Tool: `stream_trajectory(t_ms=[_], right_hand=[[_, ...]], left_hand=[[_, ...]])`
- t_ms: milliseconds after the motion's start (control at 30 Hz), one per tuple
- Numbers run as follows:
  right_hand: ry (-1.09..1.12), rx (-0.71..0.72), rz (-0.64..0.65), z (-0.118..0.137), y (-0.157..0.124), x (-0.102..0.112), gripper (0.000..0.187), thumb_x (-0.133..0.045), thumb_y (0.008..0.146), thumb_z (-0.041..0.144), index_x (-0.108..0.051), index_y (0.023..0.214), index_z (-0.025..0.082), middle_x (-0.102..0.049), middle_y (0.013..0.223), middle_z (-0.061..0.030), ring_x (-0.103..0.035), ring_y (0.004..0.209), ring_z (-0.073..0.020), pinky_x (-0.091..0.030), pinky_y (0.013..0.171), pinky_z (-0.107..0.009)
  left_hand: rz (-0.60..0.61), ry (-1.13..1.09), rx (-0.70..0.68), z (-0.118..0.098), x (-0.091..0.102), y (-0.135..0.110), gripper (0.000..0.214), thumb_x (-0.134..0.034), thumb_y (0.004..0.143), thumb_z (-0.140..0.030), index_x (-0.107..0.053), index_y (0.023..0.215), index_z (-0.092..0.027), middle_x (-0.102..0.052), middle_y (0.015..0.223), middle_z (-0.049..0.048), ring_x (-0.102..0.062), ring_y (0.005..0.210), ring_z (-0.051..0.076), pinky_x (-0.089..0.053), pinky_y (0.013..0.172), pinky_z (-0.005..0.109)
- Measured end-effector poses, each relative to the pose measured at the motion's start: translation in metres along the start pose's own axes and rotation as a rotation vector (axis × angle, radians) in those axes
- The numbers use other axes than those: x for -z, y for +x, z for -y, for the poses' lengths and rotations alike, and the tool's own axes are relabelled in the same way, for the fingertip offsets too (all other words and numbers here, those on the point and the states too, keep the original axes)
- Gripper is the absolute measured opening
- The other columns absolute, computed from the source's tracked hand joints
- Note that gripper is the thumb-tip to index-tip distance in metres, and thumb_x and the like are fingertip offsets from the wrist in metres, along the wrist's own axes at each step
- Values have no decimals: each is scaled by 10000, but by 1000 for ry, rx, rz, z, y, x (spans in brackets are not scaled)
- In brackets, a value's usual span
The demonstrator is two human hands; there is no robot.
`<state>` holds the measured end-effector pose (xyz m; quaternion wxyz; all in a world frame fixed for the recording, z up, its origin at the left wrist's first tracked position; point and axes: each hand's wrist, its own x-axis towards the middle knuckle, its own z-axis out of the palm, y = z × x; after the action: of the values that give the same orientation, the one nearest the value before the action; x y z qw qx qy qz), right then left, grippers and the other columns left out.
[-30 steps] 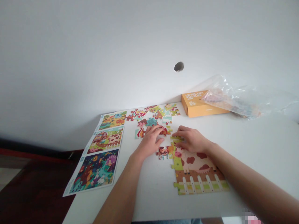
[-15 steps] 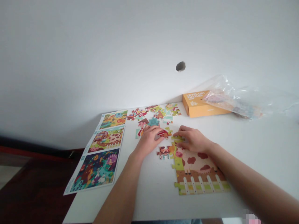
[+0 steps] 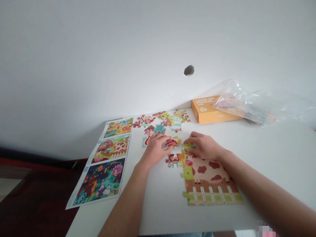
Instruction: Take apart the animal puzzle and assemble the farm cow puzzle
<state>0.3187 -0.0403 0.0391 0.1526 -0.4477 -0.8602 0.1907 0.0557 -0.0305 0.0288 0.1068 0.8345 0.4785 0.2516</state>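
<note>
My left hand has its thumb and fingers closed on a red barn puzzle piece, just above a piece with a character's face. My right hand rests on the upper left part of the joined cow puzzle, its fingertips at a green piece on the edge. The joined part shows a spotted cow and a white fence. The face piece touches the left side of this joined part. Part of the cow's top lies hidden under my right hand and forearm.
Loose puzzle pieces lie along the back of the white table. A picture sheet with three scenes is at the left edge. Back right, an orange puzzle box stands under a clear plastic bag, against the wall.
Both hands keep nearly the same places, with the left still at the barn piece and the right on the joined puzzle. The whole view has shifted slightly.
</note>
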Motion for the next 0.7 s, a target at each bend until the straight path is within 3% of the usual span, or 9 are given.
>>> stream_trajectory(t_ms=[367,700], right_hand=[[6,20,-2,-2,-1,-1,357,-645,852,406,-658,1182,269,-601,1047,-58,-620,914,-200,-467,810,-308],[22,29,-16,-3,-1,-3,357,-652,846,401,-656,1177,268,-601,1042,-57,-619,902,-195,-470,799,-301]], left_hand=[[178,-72,-93,-10,8,-4,400,-650,789,-190,-688,1182,-253,-575,1086,68,-530,1085,245,-430,1035,412],[228,-135,-146,-20,9,-3,269,-665,815,-187,-739,1052,-291,-559,1102,54,-524,1086,228,-393,1066,431]])
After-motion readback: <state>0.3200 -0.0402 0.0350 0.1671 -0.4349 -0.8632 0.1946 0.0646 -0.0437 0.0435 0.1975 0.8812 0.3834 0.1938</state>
